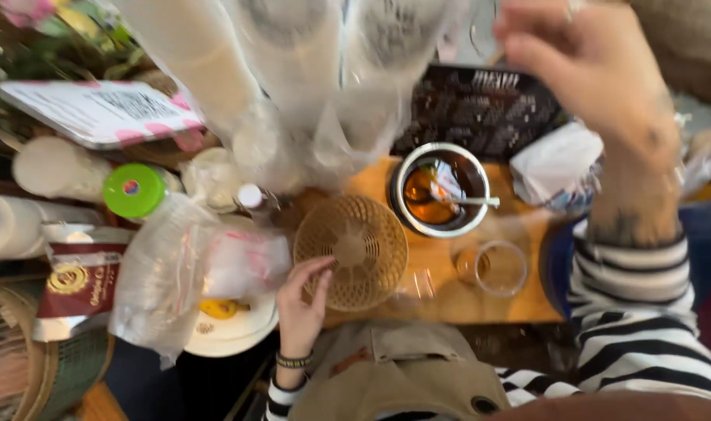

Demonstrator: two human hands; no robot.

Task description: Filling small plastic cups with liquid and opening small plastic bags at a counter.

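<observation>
My left hand (302, 300) rests its fingers on the near rim of a small round woven basket (355, 245) that sits on a wooden board (441, 292). My right hand (585, 66), in a black-and-white striped sleeve, is raised high at the upper right with fingers curled; whether it holds anything is hidden at the frame edge. Behind the basket stands a metal bowl (441, 189) of amber liquid with a spoon (468, 201) in it. A clear glass cup (500, 267) stands to the right of the basket.
Tall stacks of cups in clear plastic (293, 86) lean over the middle. At left are a green-capped bottle (134, 191), a crumpled plastic bag (184, 273), a white plate (230, 327) and a red packet (78, 284). A dark printed tray (480, 109) lies behind.
</observation>
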